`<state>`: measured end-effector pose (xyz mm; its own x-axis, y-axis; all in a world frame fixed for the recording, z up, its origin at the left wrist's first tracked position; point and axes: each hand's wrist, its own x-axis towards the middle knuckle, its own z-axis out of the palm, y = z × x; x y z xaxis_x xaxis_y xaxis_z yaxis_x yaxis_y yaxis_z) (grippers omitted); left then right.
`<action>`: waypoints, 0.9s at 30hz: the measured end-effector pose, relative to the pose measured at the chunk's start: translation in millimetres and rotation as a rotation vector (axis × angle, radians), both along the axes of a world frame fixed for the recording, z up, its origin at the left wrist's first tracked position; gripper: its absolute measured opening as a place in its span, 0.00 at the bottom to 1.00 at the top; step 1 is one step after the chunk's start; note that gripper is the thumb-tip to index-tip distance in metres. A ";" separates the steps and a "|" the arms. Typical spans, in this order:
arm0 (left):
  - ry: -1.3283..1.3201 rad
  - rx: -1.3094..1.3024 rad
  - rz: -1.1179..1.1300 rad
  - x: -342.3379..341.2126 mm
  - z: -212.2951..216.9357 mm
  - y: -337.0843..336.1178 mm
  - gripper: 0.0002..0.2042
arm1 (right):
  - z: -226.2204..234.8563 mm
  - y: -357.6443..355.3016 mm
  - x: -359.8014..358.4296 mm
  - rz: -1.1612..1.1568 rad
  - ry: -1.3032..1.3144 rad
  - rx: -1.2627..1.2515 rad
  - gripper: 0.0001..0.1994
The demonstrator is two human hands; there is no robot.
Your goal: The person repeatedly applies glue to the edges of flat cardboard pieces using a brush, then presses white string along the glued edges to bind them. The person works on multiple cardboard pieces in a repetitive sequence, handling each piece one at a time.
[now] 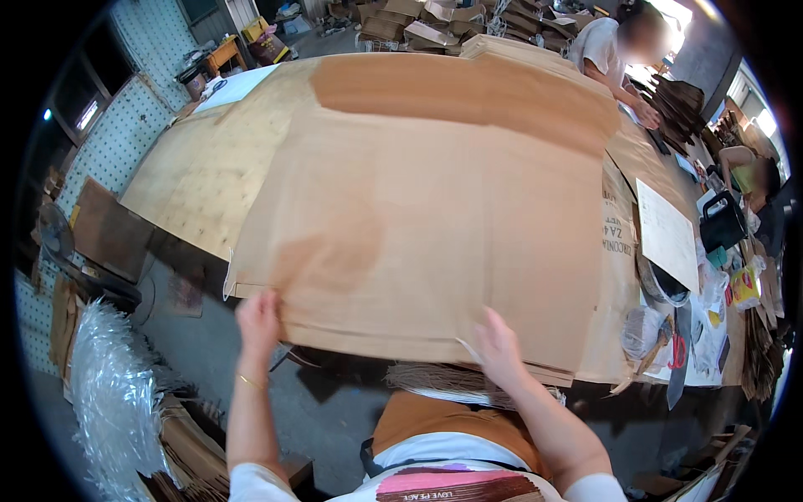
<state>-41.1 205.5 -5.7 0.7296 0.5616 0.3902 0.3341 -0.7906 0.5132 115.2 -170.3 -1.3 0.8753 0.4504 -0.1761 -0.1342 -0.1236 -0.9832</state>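
Head view: worktable (201,176), wide brown paper sheet (435,209) across its middle.
Probably light, floppy, crease-prone; best held by both near corners. Left hand (258,320) pinches its edge at 8 o'clock; right hand (498,347) at 5, pinching or flat, can't tell.

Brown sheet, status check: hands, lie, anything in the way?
Left hand gripping sheet at near-left edge; right hand at near edge, grip unclear. Sheet spread over table. Red scissors off right, clear of sheet.
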 end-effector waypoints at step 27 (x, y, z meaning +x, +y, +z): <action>0.298 -0.001 -0.940 4.7 -65.7 -222.8 0.08 | 11.8 -337.4 50.4 -0.087 -0.821 -1.613 0.21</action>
<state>-36.3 -17.4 -71.4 0.9475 -0.2972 0.1178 -0.3144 -0.8001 0.5109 165.7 -507.8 10.4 0.9643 0.2466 0.0964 0.2133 -0.9392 0.2691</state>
